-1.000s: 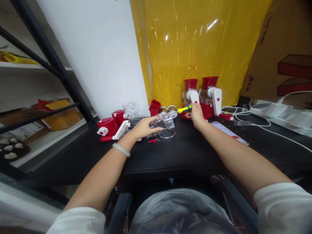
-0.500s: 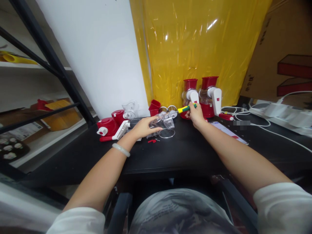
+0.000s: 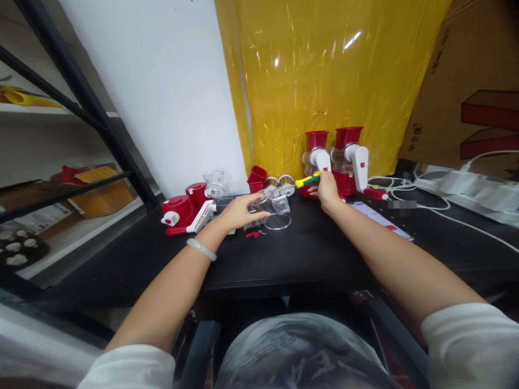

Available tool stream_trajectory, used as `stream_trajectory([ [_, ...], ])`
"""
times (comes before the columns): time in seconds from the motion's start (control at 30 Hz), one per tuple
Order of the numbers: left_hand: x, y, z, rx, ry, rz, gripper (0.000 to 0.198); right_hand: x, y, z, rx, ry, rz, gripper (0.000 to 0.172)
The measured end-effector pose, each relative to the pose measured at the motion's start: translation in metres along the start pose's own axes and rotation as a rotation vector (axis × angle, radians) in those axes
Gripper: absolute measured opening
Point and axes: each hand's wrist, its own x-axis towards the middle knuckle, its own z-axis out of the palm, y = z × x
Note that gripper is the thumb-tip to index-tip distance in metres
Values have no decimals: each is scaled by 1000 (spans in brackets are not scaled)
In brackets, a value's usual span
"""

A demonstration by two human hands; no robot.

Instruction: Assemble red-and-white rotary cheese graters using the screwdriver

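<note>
My left hand [image 3: 242, 212] is wrapped round a clear plastic housing [image 3: 279, 201] lying on its side on the black table. My right hand [image 3: 326, 190] grips a yellow-and-green screwdriver [image 3: 307, 181], whose shaft points left toward the housing; whether its tip touches a screw is too small to tell. A clear round rim [image 3: 278, 221] shows beneath the housing. Small red pieces [image 3: 252, 234] and tiny metal bits lie in front of my left hand. Behind the housing are metal drums [image 3: 286, 185] and a red hopper [image 3: 257, 179].
Red bases [image 3: 178, 212] and a white crank arm [image 3: 201, 216] stand at the left. Two assembled red-and-white machines [image 3: 347, 162] stand behind my right hand. A phone [image 3: 381, 220], white cables and a power strip [image 3: 478, 190] lie at the right of the black table [image 3: 284, 265].
The fingers of my right hand have shifted slightly on the screwdriver handle. My left hand and the clear housing look unchanged.
</note>
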Motion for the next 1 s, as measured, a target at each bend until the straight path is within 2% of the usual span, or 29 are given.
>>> stream_trajectory([
  [0.23,0,0,1,16,15,-1,57,-1,-1,1,-20,10,1,14],
  [0.67,0,-1,1,19,25,22,56,-2,2,-1,-102,-5,-113,22],
  [1.0,0,-4,2,45,18,20,59,-1,0,-1,-91,-15,-21,10],
])
